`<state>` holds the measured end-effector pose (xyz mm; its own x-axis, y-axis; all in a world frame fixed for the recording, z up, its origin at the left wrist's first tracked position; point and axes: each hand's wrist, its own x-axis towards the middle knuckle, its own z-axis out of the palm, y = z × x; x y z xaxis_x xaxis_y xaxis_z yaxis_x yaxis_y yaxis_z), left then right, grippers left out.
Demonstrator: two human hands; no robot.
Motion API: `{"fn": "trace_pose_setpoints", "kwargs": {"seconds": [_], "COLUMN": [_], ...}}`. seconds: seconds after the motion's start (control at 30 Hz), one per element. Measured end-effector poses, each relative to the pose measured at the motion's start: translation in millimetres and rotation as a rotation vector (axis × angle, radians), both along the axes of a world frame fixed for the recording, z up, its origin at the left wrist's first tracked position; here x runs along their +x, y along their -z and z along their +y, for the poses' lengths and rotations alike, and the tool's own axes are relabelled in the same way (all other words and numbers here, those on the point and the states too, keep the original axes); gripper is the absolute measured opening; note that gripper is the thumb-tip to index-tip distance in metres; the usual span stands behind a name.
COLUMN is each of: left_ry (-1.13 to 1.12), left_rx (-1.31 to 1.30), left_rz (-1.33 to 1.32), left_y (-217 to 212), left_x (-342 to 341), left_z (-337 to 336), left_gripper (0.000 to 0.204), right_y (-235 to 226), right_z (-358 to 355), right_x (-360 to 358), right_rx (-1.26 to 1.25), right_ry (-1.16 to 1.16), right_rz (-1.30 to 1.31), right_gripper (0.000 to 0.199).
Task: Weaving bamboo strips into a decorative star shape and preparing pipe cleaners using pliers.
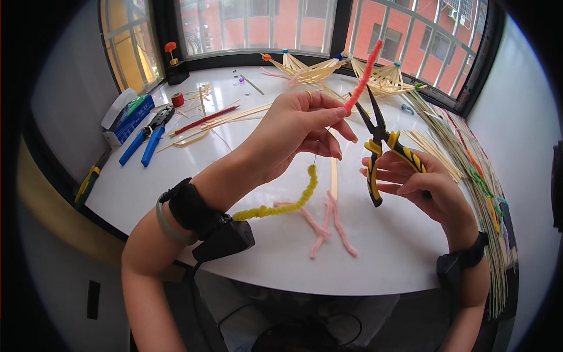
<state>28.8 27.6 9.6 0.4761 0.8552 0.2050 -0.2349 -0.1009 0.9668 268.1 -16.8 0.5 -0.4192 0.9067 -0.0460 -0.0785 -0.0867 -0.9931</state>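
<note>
My left hand (299, 126) is raised over the table, thumb and fingers pinched on a coral-pink pipe cleaner (368, 71) that points up to the right. A thin bare wire runs down from these fingers to a yellow pipe cleaner (302, 198), which curves back toward my left wrist. In my right hand (425, 179) are needle-nose pliers (380, 138) with yellow and black handles. Their jaws are parted and point upward, just right of the coral pipe cleaner; contact between them is unclear. Several pale pink pipe cleaner pieces (338, 229) lie on the table below.
Blue-handled pliers (153, 138), a red pencil (205, 120) and a blue box (132, 117) occupy the left side. Woven fans of pale strips (311, 70) rest by the window. Bundles of long stems (495, 258) line the right edge. The white table's (281, 276) front edge curves toward me.
</note>
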Motion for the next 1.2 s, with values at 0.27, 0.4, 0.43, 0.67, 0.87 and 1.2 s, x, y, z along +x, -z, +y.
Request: {"fn": "trace_pose_setpoints", "kwargs": {"seconds": [0.27, 0.4, 0.43, 0.67, 0.87, 1.2], "left_ry": [0.007, 0.019, 0.020, -0.172, -0.019, 0.114], "left_rx": [0.066, 0.092, 0.090, 0.060, 0.025, -0.055], "left_rz": [0.090, 0.137, 0.135, 0.016, 0.163, 0.075], "left_y": [4, 4, 4, 5, 3, 4], "left_x": [6, 11, 10, 9, 9, 4], "left_z": [-4, -14, -13, -11, -13, -7], "left_gripper": [0.025, 0.025, 0.025, 0.026, 0.030, 0.037], "right_y": [-1, -1, 0, -2, -1, 1], "right_z": [-7, -8, -9, -12, -14, -11], "right_x": [-6, -7, -7, -11, -12, -13], "right_rx": [0.001, 0.010, 0.007, -0.012, 0.160, 0.335], "right_ry": [0.003, -0.030, -0.044, -0.064, 0.082, 0.068], "right_rz": [-0.025, 0.007, 0.026, 0.046, -0.178, -0.435], "right_gripper": [0.049, 0.045, 0.043, 0.042, 0.043, 0.051]}}
